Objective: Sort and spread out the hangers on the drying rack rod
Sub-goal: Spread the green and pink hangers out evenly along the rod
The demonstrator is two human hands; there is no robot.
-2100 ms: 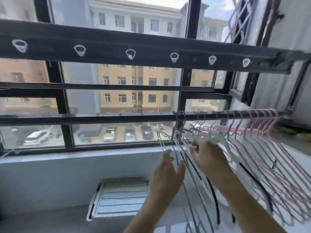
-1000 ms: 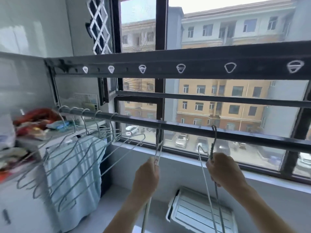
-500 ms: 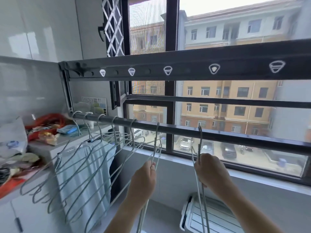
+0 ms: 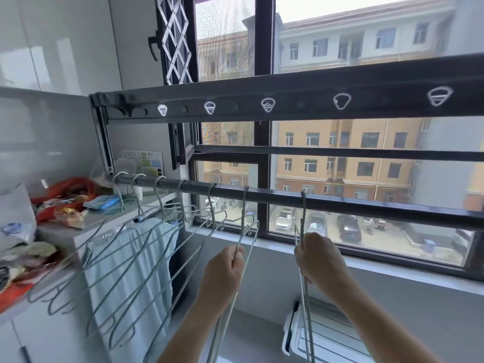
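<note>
A dark drying rack rod [image 4: 340, 201] runs from the left wall across the window. Several grey wire hangers [image 4: 146, 239] hang spaced along its left end, their hooks over the rod. My left hand [image 4: 225, 268] is shut on the neck of a grey hanger [image 4: 245, 205] whose hook sits on the rod. To its right, my right hand [image 4: 318, 259] is shut on the neck of another grey hanger [image 4: 303, 208], also hooked on the rod. Both hangers' lower parts drop out of view below my arms.
A dark upper rack bar [image 4: 288, 100] with white-rimmed holes crosses above the rod. A counter [image 4: 86, 222] at left holds cluttered bags and cloths, with a light blue towel [image 4: 131, 271] draped below. A white slatted unit [image 4: 327, 336] lies on the floor under the window.
The view swung from the rod's right end to its left end. Both hands carried hangers leftward along the rod; the left one now hangs closer to the spaced group.
</note>
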